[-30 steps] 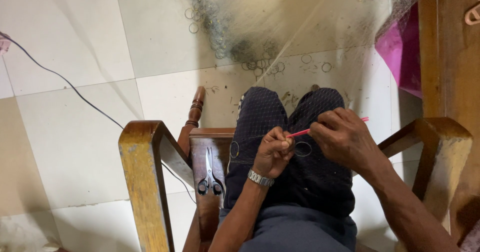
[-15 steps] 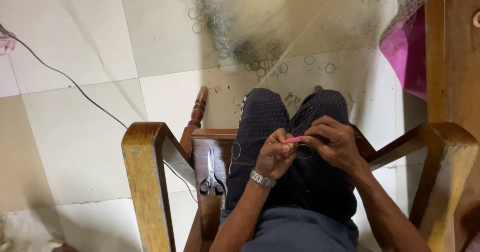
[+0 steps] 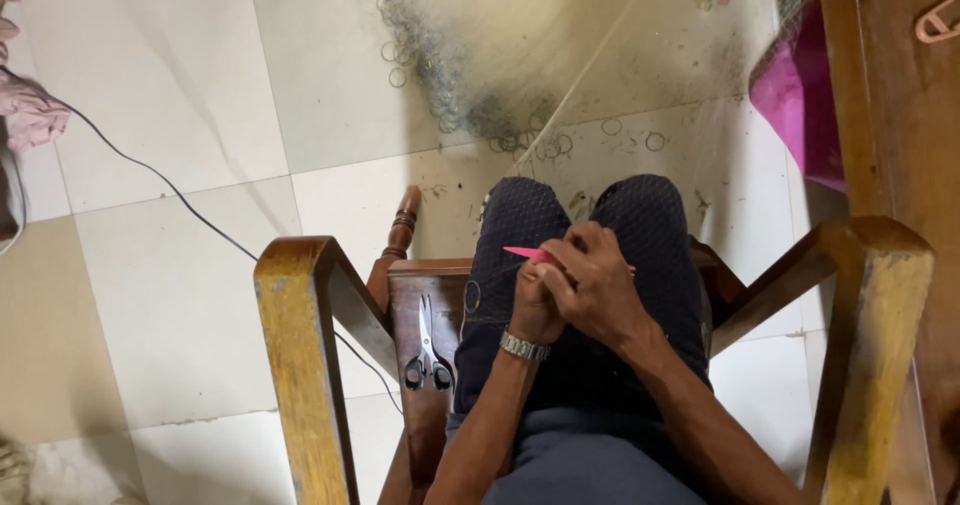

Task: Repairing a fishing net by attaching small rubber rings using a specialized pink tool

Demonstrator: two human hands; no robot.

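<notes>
Over the knees above the wooden chair [image 3: 300, 295], the right hand [image 3: 598, 287], drawn back in from its earlier reach, is closing over the left hand [image 3: 535, 310], both pinching the pink needle [image 3: 527, 254] against fine netting [image 3: 600, 85], scissors [image 3: 427, 350] lying on the seat

You have one pink netting needle [image 3: 523, 254], one pair of scissors [image 3: 427, 347], one wristwatch [image 3: 524, 346], two wooden armrests, one black cable [image 3: 170, 191], and one magenta cloth [image 3: 795, 100] at upper right.

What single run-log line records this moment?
hands: left hand and right hand together on pink tool | scissors on chair
</notes>
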